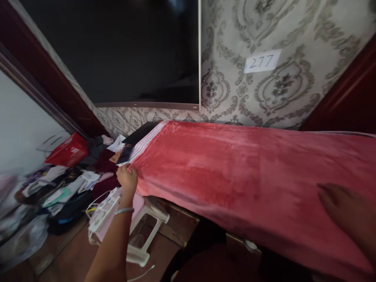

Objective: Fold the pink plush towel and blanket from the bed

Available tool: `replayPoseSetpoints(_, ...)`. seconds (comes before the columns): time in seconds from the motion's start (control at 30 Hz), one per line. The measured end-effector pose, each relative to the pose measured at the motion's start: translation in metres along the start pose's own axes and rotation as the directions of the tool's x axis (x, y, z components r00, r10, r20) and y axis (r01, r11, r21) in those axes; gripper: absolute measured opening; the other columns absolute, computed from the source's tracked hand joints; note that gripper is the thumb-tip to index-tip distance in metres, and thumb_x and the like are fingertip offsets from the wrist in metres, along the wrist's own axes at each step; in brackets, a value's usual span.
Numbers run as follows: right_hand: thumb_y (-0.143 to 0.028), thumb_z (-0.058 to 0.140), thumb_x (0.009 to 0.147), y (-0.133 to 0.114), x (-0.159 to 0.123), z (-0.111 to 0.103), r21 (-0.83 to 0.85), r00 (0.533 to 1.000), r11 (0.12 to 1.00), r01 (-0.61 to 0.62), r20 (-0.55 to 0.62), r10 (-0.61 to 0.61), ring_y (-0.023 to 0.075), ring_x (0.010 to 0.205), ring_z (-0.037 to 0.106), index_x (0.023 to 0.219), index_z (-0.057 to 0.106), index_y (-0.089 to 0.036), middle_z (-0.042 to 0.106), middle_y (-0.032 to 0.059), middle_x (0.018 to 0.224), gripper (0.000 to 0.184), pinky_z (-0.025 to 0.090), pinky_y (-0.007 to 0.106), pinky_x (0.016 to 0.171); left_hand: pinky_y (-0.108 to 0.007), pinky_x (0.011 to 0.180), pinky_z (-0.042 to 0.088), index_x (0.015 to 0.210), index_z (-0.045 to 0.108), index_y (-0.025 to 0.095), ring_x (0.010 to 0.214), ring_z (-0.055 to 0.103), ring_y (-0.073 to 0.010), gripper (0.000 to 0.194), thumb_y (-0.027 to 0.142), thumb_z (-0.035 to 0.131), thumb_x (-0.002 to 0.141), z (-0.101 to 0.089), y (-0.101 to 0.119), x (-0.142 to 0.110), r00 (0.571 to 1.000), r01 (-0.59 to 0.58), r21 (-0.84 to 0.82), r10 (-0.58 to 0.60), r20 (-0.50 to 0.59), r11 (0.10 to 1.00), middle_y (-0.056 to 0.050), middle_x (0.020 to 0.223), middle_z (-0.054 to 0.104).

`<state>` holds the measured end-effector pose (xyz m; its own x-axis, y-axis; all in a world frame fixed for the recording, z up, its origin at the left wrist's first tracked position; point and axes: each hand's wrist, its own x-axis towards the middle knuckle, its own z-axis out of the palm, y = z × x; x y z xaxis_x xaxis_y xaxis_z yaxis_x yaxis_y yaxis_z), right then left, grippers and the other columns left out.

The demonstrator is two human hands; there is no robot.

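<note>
A red plush blanket (217, 164) with a striped white edge on its left side lies spread over a long low surface. At its front left corner my left hand (128, 178) has closed fingers pinching the hem. A bracelet circles that wrist. Over the right part of the blanket is my right hand (342, 205), palm down with fingers stretched out, slightly blurred. It seems to rest on the fabric, though contact is hard to judge. Most of the surface under the blanket is hidden.
Below my left hand stands a pink and white stool (138, 205) carrying a white power strip (102, 213). Piled clothes (73, 188) and a red bag (69, 149) fill the left. A television (126, 55) and a paper marked 277 (262, 61) are on the wall.
</note>
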<state>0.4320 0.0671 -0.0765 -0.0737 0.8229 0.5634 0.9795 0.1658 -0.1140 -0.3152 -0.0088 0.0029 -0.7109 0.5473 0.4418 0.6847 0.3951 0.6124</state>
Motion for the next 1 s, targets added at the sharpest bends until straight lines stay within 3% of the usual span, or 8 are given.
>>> replayPoseSetpoints(0.07,-0.047,0.030,0.090,-0.001,0.001,-0.001,0.026,1.000,1.000,-0.006,0.017,0.006,0.0347,0.099,0.065,0.102,0.075,-0.021,0.071,0.0213,0.105,0.053,0.051,0.047,0.091,-0.048,0.116,0.033,0.135,0.057,0.010,0.139,0.044,-0.0323,0.053,0.033,0.044,0.089,0.011,0.030,-0.007,0.943,-0.307,0.060,0.295,0.151,0.950,-0.021,0.143,0.054)
replayPoseSetpoints(0.13,-0.046,0.030,0.091,-0.007,0.004,-0.005,0.039,0.999,0.998,-0.043,0.028,0.042,0.0350,0.101,0.065,0.103,0.074,-0.017,0.071,0.0214,0.107,0.053,0.051,0.048,0.093,-0.049,0.120,0.028,0.146,0.048,0.014,0.147,0.035,-0.0303,0.059,0.039,0.044,0.093,0.026,0.059,-0.016,0.811,-0.523,0.100,0.458,0.364,0.847,-0.017,0.157,0.043)
replayPoseSetpoints(0.2,-0.045,0.031,0.092,-0.016,0.006,-0.012,0.052,0.997,0.996,-0.071,0.040,0.069,0.0339,0.103,0.064,0.104,0.073,-0.015,0.070,0.0211,0.108,0.053,0.051,0.047,0.095,-0.054,0.122,0.023,0.152,0.043,0.018,0.152,0.026,-0.0312,0.062,0.043,0.043,0.095,0.040,0.081,-0.024,0.737,-0.570,0.161,0.415,0.534,0.806,-0.013,0.163,0.033)
replayPoseSetpoints(0.27,-0.044,0.030,0.093,-0.024,0.007,-0.019,0.064,0.996,0.995,-0.081,0.043,0.078,0.0329,0.104,0.064,0.105,0.073,-0.013,0.070,0.0212,0.110,0.054,0.050,0.046,0.097,-0.058,0.121,0.020,0.154,0.040,0.021,0.153,0.023,-0.0320,0.062,0.044,0.040,0.097,0.049,0.092,-0.029,0.714,-0.557,0.232,0.318,0.624,0.797,-0.011,0.165,0.030)
replayPoseSetpoints(0.57,-0.033,0.035,0.094,-0.038,0.017,-0.033,0.037,0.966,0.977,-0.211,0.157,0.203,0.0307,0.114,0.061,0.118,0.071,-0.011,0.067,0.0184,0.121,0.048,0.047,0.045,0.103,-0.061,0.114,0.032,0.142,0.056,0.020,0.143,0.040,-0.0385,0.056,0.050,0.047,0.095,0.065,0.110,-0.023,0.765,-0.561,0.175,0.426,0.482,0.809,-0.017,0.151,0.051)
replayPoseSetpoints(0.7,-0.032,0.038,0.097,-0.084,0.036,-0.047,-0.026,0.933,0.978,-0.209,0.294,0.207,0.0342,0.132,0.048,0.137,0.060,-0.010,0.055,0.0191,0.143,0.051,0.037,0.050,0.111,-0.059,0.117,0.029,0.151,0.046,0.022,0.147,0.035,-0.0345,0.058,0.047,0.042,0.098,0.096,0.173,-0.052,0.653,-0.648,0.056,0.517,0.553,0.760,-0.015,0.159,0.041)
replayPoseSetpoints(0.83,-0.041,0.036,0.103,-0.167,0.045,-0.051,0.138,0.903,0.990,0.003,0.425,-0.062,0.0321,0.149,0.026,0.152,0.046,-0.019,0.033,0.0108,0.161,0.055,0.024,0.051,0.119,-0.062,0.120,0.021,0.155,0.039,0.020,0.153,0.022,-0.0347,0.062,0.045,0.042,0.098,0.120,0.231,-0.099,0.495,-0.727,-0.060,0.582,0.646,0.684,-0.016,0.164,0.030)
replayPoseSetpoints(1.0,-0.048,0.036,0.104,-0.206,0.037,-0.044,0.273,0.818,0.955,0.114,0.519,-0.247,0.0295,0.152,0.017,0.155,0.041,-0.029,0.026,0.0036,0.165,0.055,0.016,0.056,0.122,-0.065,0.120,0.017,0.156,0.037,0.020,0.154,0.019,-0.0351,0.061,0.043,0.039,0.099,0.128,0.245,-0.123,0.466,-0.763,-0.018,0.569,0.678,0.646,-0.014,0.165,0.027)
